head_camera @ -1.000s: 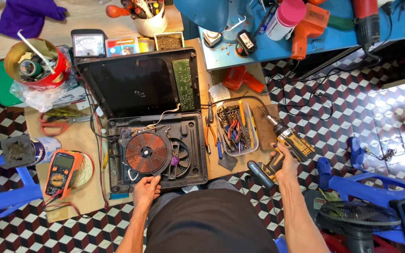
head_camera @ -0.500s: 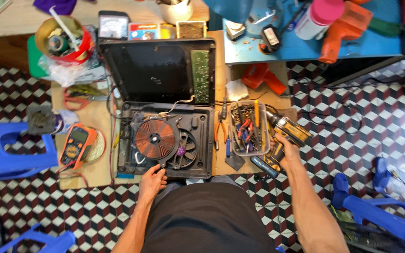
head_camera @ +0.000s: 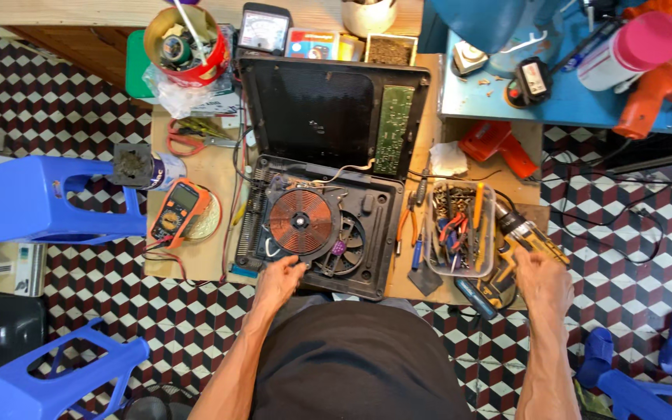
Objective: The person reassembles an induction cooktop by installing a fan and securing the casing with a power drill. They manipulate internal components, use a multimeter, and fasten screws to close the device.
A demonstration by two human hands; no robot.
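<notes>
On the low wooden board (head_camera: pixel 196 260) set over the checkered tile floor, an opened induction cooker (head_camera: pixel 320 225) lies right in front of the seated person, its black glass lid (head_camera: pixel 313 109) swung back and propped upright so the insides are laid bare. Look at the left hand (head_camera: pixel 280 280): it rests on the near edge of the cooker's base, fingers curled loosely and touching just below the copper coil (head_camera: pixel 299 222), holding nothing, and it looks placed there to steady the casing. Beside the coil sits the cooling fan (head_camera: pixel 346 237), partly tucked under it. Over on the other side, the right hand (head_camera: pixel 540 276) is wrapped around the grip of a yellow-and-black cordless drill (head_camera: pixel 524 237), whose nose points up and away from the body; the drill lies low, at the board's right edge. Between the two hands stands a clear plastic tray (head_camera: pixel 459 268) crammed with screwdrivers and pliers, within easy reach of either. More pliers with orange handles (head_camera: pixel 406 229) lie just beside the cooker. To the left, an orange multimeter (head_camera: pixel 176 210) waits with its leads trailing, near a blue plastic stool (head_camera: pixel 33 198). Up top, a red tin (head_camera: pixel 184 47) stuffed with odds and ends.
</notes>
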